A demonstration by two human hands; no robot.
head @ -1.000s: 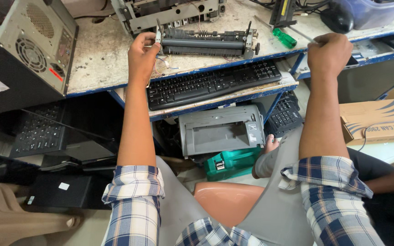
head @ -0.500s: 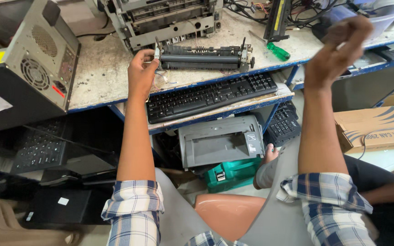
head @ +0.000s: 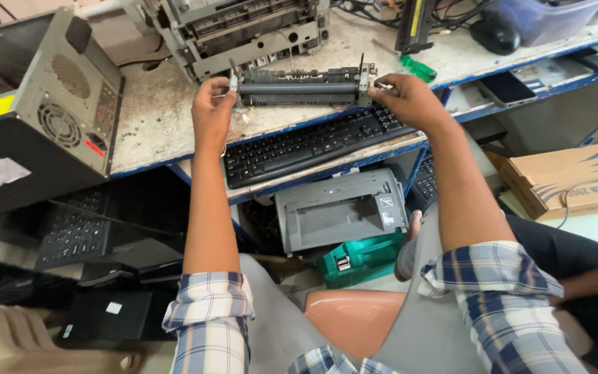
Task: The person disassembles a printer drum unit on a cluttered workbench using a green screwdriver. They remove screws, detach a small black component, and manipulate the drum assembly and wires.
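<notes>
**Head view: both hands on a printer roller unit at the bench edge**

Head camera looks down over a worn, stained workbench (head: 153,125). The landmark is the long grey roller assembly (head: 299,88), lying lengthwise near the bench's front edge.

- Left hand (head: 212,114): fingers closed around the left end of the roller assembly, at its metal end bracket. Grasping.
- Right hand (head: 410,100): fingers pinched on the right end of the roller assembly. Grasping. The unit sits level between the two hands, at or just above the bench top; contact with the surface cannot be told.
- Just behind the roller assembly: a stripped printer chassis (head: 250,31), open frame, metal showing.
- Just in front and below it: a black keyboard (head: 313,142) on a lower shelf, angled slightly.
- Right of the roller assembly: a green-handled screwdriver (head: 418,68) on the bench; further right, a black mouse (head: 496,36).
- Well left of it: a grey computer tower (head: 43,118), lying tilted, rear fan grille facing up.
- Below the keyboard, under the bench: a grey printer (head: 340,211) resting on a green box (head: 361,256).
- Far right, lower: a cardboard box (head: 569,180).
</notes>
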